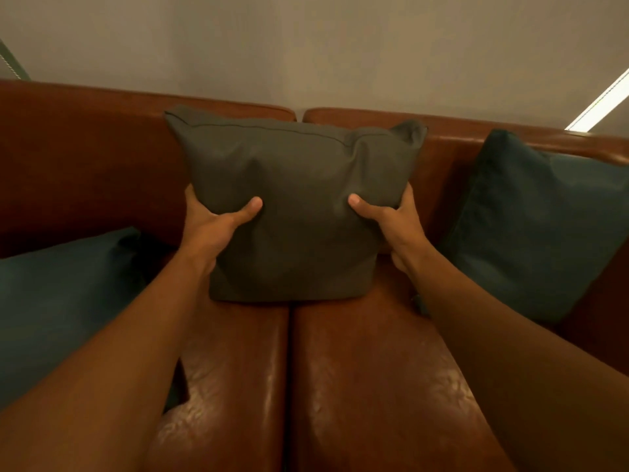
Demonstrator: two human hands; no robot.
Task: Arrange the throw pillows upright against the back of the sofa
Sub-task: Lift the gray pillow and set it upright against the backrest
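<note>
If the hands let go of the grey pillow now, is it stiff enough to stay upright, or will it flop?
The grey pillow is probably soft: both thumbs dent its front. It likely stays up, since its bottom edge sits on the seat and its top reaches the sofa back. It probably feels light.

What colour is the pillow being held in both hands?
Dark olive-grey, plain with no pattern; the held pillow shows clearly in the head view.

A brown leather sofa [374, 386] stands against a plain grey wall [306, 46] in dim, warm light.
</note>
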